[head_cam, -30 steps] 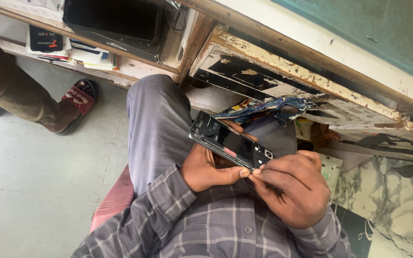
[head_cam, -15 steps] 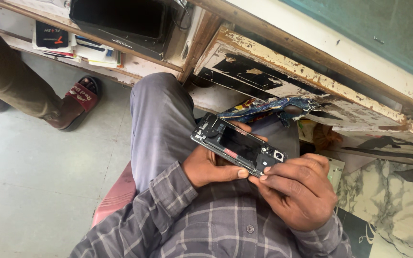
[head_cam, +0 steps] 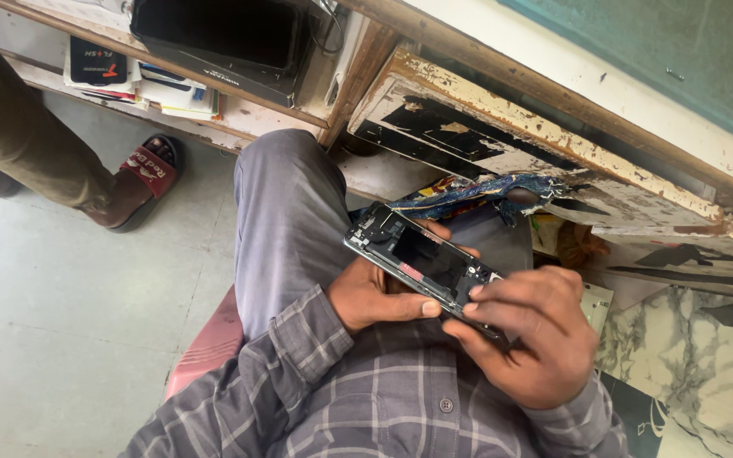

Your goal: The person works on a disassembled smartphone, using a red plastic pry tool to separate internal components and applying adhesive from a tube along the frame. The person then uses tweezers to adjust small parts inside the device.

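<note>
Hands grip an opened phone [head_cam: 422, 259] over the lap: left hand [head_cam: 375, 297] cradling, right hand [head_cam: 523, 335] pinching its near end, probably prying next.

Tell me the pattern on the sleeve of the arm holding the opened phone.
Grey plaid with pale crossing lines on the sleeve, clearest in the head view.

Tight lap space, hemmed in above and to the right

The worn drawer front [head_cam: 536, 144] juts out just above the opened phone [head_cam: 422, 259], and a blue cloth [head_cam: 477, 193] hangs from it close over the phone's far end, so little room is left there. The left hand [head_cam: 375, 297] and right hand [head_cam: 523, 335] crowd its near end. The raised knee [head_cam: 286, 203] blocks the left side. Beyond the knee the floor [head_cam: 61, 322] lies open up to another person's sandalled foot [head_cam: 137, 182].
</note>
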